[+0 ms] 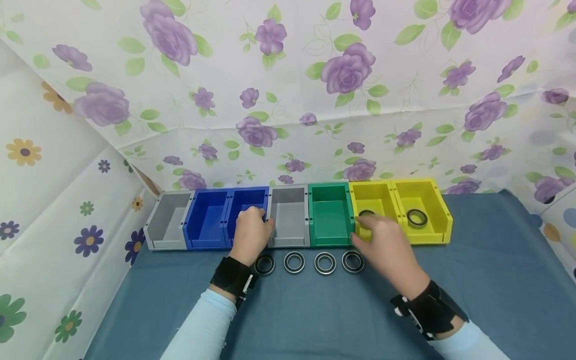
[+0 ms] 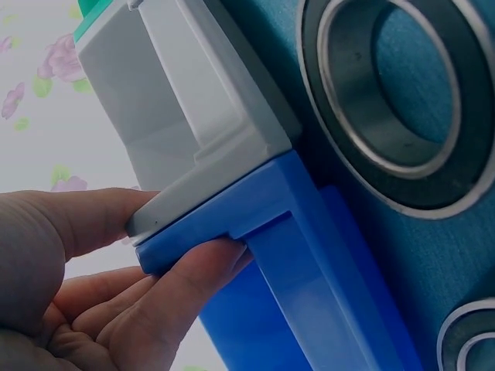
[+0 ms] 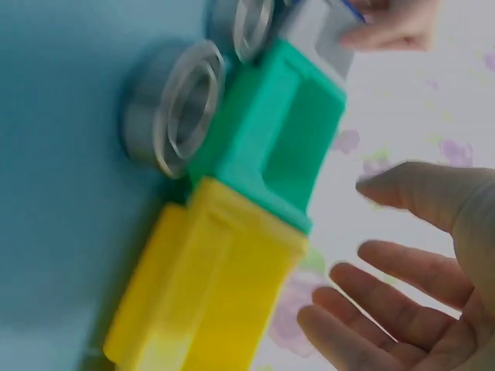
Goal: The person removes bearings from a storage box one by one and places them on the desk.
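My left hand (image 1: 252, 232) pinches the touching side walls of the right-hand blue bin (image 2: 286, 255) and the middle grey bin (image 2: 209, 100). Thumb and fingers straddle the seam in the left wrist view. Over the left yellow bin (image 1: 371, 190), beside the green bin (image 1: 330, 220), hovers my right hand (image 1: 389, 247). Its fingers (image 3: 379, 328) are spread and hold nothing. A metal bearing ring (image 1: 366, 213) in that yellow bin is partly hidden by the hand. Another bearing ring (image 1: 417, 218) lies in the right yellow bin (image 1: 443, 225).
Several bearing rings (image 1: 325, 263) lie in a row on the blue cloth (image 1: 297, 315) before the bins. At the row's left end stand another grey bin (image 1: 168, 220) and another blue bin (image 1: 207, 217). A flowered sheet (image 1: 288, 90) hangs behind.
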{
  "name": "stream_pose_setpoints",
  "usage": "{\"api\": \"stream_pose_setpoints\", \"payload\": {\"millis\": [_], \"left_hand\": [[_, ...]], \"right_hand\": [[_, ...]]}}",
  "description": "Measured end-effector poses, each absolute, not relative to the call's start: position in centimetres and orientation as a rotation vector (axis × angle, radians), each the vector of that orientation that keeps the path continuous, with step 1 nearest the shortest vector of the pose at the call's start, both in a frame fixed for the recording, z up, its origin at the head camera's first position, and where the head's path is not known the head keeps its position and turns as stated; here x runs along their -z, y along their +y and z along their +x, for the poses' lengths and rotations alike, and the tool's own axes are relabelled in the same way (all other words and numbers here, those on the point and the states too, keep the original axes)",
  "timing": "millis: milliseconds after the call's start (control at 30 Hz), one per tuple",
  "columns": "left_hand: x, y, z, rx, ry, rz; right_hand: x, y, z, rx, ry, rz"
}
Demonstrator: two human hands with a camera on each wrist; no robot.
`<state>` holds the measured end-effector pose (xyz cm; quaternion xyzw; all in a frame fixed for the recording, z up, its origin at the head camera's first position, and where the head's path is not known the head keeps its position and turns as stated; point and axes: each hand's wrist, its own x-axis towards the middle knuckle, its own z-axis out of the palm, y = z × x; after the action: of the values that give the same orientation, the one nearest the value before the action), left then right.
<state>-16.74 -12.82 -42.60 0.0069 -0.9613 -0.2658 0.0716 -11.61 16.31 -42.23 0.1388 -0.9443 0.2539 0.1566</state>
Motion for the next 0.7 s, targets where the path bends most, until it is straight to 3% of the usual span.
{"api": "stream_pose_setpoints", "payload": {"millis": [200, 700], "left_hand": [[42.4, -12.8, -16.6, 0.816, -2.9, 0.032], [42.5, -12.8, -16.6, 0.803, -2.868, -0.004]], "right_hand": [[41.2, 17.5, -13.5, -0.745, -2.68, 0.353], [43.6, 17.5, -16.8, -0.671, -2.875, 0.354]]}}
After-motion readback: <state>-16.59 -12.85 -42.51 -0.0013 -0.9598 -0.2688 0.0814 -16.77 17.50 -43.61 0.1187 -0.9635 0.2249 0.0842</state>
